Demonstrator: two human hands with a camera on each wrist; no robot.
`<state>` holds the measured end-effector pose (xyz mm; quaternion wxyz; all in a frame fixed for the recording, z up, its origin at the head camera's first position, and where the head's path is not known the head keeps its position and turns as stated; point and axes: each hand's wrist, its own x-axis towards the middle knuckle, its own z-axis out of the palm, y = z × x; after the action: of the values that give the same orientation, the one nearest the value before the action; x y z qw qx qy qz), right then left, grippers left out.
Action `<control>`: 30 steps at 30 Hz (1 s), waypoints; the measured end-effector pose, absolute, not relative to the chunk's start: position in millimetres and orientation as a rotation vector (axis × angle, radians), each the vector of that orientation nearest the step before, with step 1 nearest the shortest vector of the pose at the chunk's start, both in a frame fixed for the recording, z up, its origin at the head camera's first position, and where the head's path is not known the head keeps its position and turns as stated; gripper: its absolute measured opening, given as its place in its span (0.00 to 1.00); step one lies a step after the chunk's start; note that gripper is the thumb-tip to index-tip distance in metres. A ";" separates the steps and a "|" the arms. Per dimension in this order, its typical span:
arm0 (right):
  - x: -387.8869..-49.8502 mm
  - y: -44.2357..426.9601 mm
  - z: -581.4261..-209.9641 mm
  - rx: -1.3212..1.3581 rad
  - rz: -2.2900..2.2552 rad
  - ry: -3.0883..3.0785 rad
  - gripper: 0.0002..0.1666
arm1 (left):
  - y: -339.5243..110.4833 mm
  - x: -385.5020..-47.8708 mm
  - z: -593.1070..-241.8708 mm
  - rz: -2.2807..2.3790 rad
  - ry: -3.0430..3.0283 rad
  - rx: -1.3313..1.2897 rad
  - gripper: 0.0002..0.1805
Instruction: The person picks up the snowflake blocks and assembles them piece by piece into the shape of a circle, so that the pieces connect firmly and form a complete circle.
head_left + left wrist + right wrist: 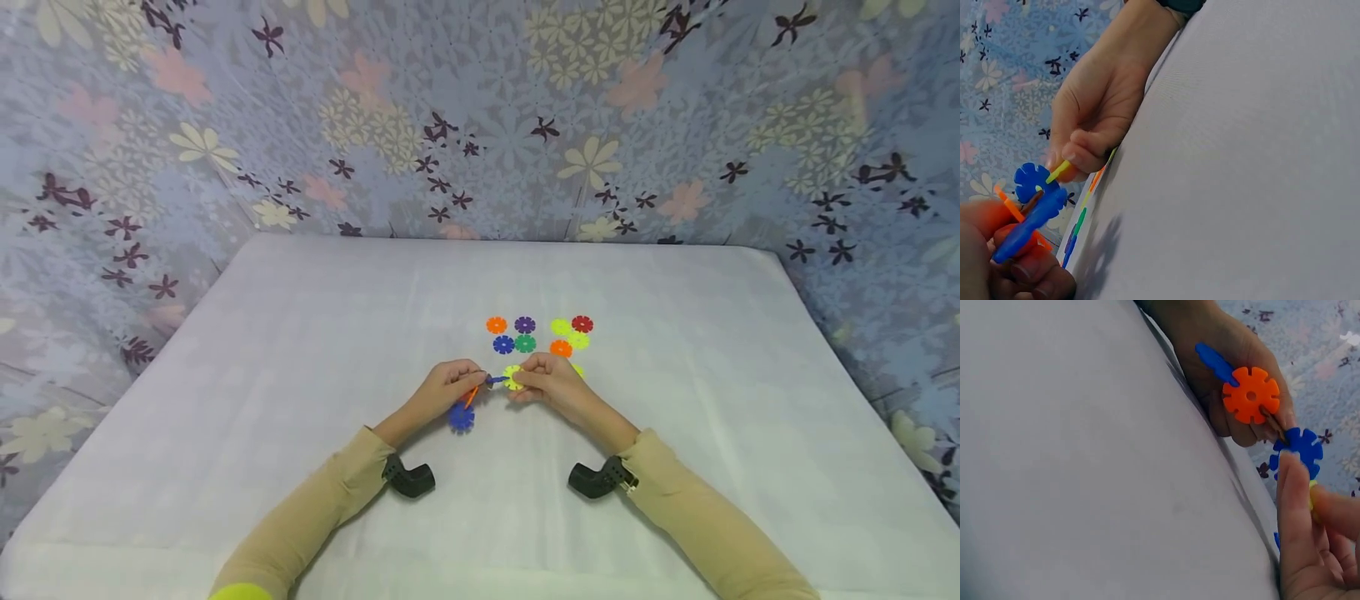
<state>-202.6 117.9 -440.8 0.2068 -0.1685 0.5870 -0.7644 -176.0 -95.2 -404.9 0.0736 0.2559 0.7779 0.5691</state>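
White tabletop (712, 333), edges well away: we see the left hand (442, 387) pinching linked blue-orange-brown notched discs (1263, 387), the right hand (555, 387) 1 yellow disc (510, 372).

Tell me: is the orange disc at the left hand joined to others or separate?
Joined: in the right wrist view, the orange disc interlocks with a blue disc at one edge and a brown piece at another.

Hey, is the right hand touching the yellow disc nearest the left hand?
Touching. The left wrist view shows the right hand pinching the yellow disc, its edge sticking out from the grip.
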 end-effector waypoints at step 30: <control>-196.8 101.4 -440.0 -0.683 -1.920 2.374 0.11 | -94.8 -177.8 -413.1 1.771 2.264 0.618 0.09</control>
<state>-196.8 101.4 -440.0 0.0063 -0.2184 0.7588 -0.6136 -177.8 -94.8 -413.1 0.1002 0.2091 0.7662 0.5994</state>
